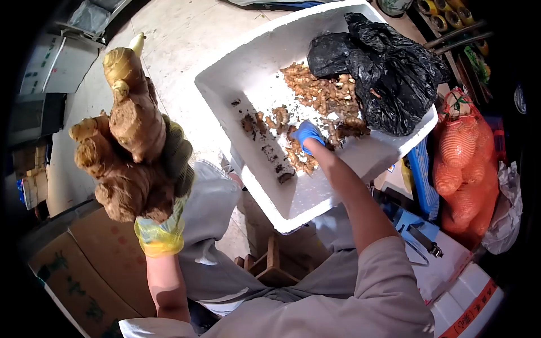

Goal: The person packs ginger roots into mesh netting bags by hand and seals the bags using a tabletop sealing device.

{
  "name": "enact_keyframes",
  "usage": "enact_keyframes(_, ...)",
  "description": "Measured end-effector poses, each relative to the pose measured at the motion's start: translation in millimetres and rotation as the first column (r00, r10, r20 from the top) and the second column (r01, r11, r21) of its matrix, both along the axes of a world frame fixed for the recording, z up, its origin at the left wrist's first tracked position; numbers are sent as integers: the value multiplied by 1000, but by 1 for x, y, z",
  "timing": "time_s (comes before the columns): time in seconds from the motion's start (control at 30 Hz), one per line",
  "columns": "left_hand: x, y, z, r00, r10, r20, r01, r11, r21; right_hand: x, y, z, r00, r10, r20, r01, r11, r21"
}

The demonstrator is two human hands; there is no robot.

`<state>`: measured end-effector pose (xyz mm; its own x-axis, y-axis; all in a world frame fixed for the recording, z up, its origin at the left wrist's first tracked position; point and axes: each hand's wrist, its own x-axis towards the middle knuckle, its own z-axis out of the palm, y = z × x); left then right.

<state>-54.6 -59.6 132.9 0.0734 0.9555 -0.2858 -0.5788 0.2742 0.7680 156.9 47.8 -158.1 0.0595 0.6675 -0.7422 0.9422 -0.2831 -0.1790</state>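
Note:
My left hand, in a dark-and-yellow glove with a yellow mesh cuff, is closed around a large knobbly ginger root raised at the left. A pale shoot sticks up from the root's top. Inside the white foam box, my right hand wears a blue glove and reaches down among small ginger pieces. Its fingers are curled in, with a brown ginger piece at the fingertips. Bits of dark soil lie on the box floor. A black plastic bag covers the box's far right part.
An orange mesh sack of round produce stands right of the box, beside crumpled clear plastic. A wooden stool is below the box, between my legs. Cardboard lies at lower left; a white taped box is at lower right.

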Motion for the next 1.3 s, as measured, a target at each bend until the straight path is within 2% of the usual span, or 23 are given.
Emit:
enact_keyframes(0.07, -6, 2, -1, 1000, 5, -23, -4, 1000, 26, -2, -8, -50, 999, -24, 48, 23, 1000, 13)
enact_keyframes(0.13, -12, 4, 0, 999, 4, -54, -1, 998, 66, -1, -15, -31, 999, -32, 42, 31, 999, 24)
enact_keyframes(0.2, -19, 7, -1, 997, 7, -83, 4, 992, 128, 1, -22, -36, 995, 37, -93, -25, 992, 124)
enact_keyframes(0.23, -21, 8, -2, 996, 4, -93, 10, 987, 157, -3, -26, -43, 993, 1, -114, 15, 990, 141)
enact_keyframes(0.33, -10, 9, 3, 999, -53, -1, 53, 987, 152, -17, -26, -49, 981, -99, -169, 119, 986, 114)
enact_keyframes(0.37, -4, 10, 8, 996, -76, 47, 69, 988, 137, -16, -27, -44, 979, -97, -181, 129, 976, 175)
enact_keyframes(0.43, 6, 11, 18, 993, -94, 70, 84, 988, 132, -10, -16, -49, 969, 14, -246, 40, 976, 213)
enact_keyframes(0.53, 7, 10, 15, 995, -97, -2, 96, 983, 155, 15, 6, 79, 870, -55, -491, 165, 969, 183)
enact_keyframes(0.6, 7, 7, 17, 987, -152, -44, 154, 986, 59, 29, 5, 161, 722, -61, -690, 258, 948, 186)
enact_keyframes(0.67, 15, 5, 21, 992, -118, -32, 121, 984, 130, 47, 1, 233, 520, 15, -854, 314, 926, 208)
enact_keyframes(0.7, 14, 6, 11, 985, -134, -105, 146, 983, 112, 50, -1, 262, 493, -112, -863, 453, 880, 145)
enact_keyframes(0.73, 13, 6, 4, 972, -153, -179, 171, 981, 93, 50, -10, 306, 353, -322, -878, 549, 831, -84)
enact_keyframes(0.77, 14, 6, 2, 966, -177, -187, 197, 976, 96, 56, -13, 324, 142, -355, -924, 540, 810, -228)
enact_keyframes(0.83, 15, 6, -1, 954, -230, -194, 258, 957, 136, 50, -26, 368, -140, -390, -910, 549, 734, -399)
enact_keyframes(0.87, 17, 6, -1, 945, -260, -197, 294, 940, 172, 38, -40, 389, -210, -391, -896, 593, 678, -434)
enact_keyframes(0.9, 21, 5, 1, 947, -282, -156, 307, 936, 173, 39, -53, 394, -57, -93, -994, 541, 834, -109)
enact_keyframes(0.93, 24, 5, 5, 945, -287, -156, 313, 932, 183, 33, -49, 405, -129, -358, -925, 508, 777, -371)
enact_keyframes(1.0, 27, 4, 16, 939, -315, -138, 343, 890, 300, 23, -56, 412, -197, -451, -871, 192, 853, -485)
enact_keyframes(1.03, 28, 3, 15, 933, -355, -60, 356, 888, 291, 9, -63, 419, -96, -490, -866, 323, 808, -493)
enact_keyframes(1.07, 28, 2, 11, 934, -352, -62, 354, 888, 293, 6, -61, 413, 7, -566, -824, 342, 776, -530)
enact_keyframes(1.13, 29, -1, 20, 941, -337, -4, 327, 911, 253, 3, -64, 413, 152, -408, -900, 229, 900, -370)
enact_keyframes(1.17, 31, -2, 27, 947, -322, 13, 310, 921, 236, 3, -62, 400, 252, -255, -934, 208, 956, -204)
enact_keyframes(1.3, 24, 0, 20, 933, -358, -47, 359, 906, 224, 2, -59, 389, 371, -126, -920, 127, 988, -85)
